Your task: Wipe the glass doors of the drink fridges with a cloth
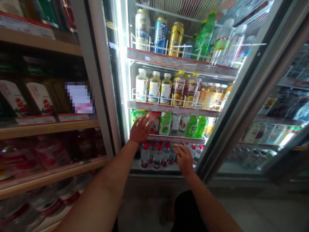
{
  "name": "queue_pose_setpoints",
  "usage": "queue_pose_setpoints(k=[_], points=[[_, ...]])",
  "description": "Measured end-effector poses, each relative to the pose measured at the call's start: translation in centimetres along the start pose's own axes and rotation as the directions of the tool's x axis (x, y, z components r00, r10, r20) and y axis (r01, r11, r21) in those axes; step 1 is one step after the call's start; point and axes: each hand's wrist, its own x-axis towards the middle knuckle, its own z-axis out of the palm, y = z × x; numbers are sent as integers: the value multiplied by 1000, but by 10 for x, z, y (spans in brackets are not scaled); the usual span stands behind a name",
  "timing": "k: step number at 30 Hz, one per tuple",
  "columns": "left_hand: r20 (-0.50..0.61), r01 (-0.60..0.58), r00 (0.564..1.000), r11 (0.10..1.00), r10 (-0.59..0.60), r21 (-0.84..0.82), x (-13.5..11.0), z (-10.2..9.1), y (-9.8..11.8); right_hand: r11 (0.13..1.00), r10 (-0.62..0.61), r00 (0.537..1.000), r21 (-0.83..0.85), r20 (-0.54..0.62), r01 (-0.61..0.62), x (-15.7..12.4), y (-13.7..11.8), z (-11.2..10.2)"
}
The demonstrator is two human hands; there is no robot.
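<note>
I face an open drinks fridge. My left hand [141, 130] reaches to its third shelf, fingers spread against a red-labelled bottle [154, 121] beside green-labelled bottles [165, 123]; whether it grips is unclear. My right hand [183, 158] is lower, at the bottom shelf, with its fingers curled among small red-capped water bottles [158, 155]. What the right fingers hold is hidden. Above are rows of yellow tea bottles [154, 87] and cans [160, 33].
The fridge's glass door [263, 106] stands open to the right. Wooden shelves [48, 127] with boxes and packed water bottles fill the left. The fridge's grey frame [101, 96] separates them. My dark-clad knee [185, 209] is low in view.
</note>
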Motion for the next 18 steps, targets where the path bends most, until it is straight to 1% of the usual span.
queue_pose_setpoints(k=[2, 3, 5, 7, 9, 11, 12, 13, 14, 15, 17, 18], points=[[-32, -15, 999, 999, 16, 34, 1, 0, 0, 1000, -7, 1000, 27, -10, 8, 11, -5, 2], [-51, -24, 998, 998, 27, 59, 2, 0, 0, 998, 8, 1000, 60, -3, -8, 14, -7, 4], [-72, -36, 996, 995, 43, 95, 6, -2, 0, 986, 81, 996, 147, 29, -84, 13, -11, 8], [-51, -26, 998, 996, 31, 89, 8, -5, 3, 958, 172, 983, 222, 60, -181, 8, -15, 13], [11, 20, 1000, 998, -20, 57, 3, -11, 13, 930, 247, 967, 265, 68, -256, 2, -21, 19], [84, 101, 991, 995, -101, 8, -13, -18, 32, 897, 317, 946, 304, 64, -321, 2, -30, 24], [125, 149, 982, 988, -145, -27, -25, -22, 44, 873, 356, 932, 332, 65, -357, 3, -36, 26], [170, 175, 973, 981, -159, -83, -39, -25, 57, 847, 393, 917, 362, 68, -390, 4, -43, 28], [228, 202, 960, 967, -164, -157, -53, -28, 71, 818, 425, 902, 393, 78, -420, 6, -52, 30], [287, 215, 947, 946, -141, -245, -67, -30, 84, 788, 452, 887, 424, 94, -446, 8, -61, 32], [389, 283, 913, 872, -118, -399, -90, -31, 109, 726, 483, 863, 484, 148, -489, 8, -81, 36], [417, 329, 899, 831, -131, -449, -98, -30, 119, 695, 484, 855, 512, 185, -505, 7, -91, 37]])
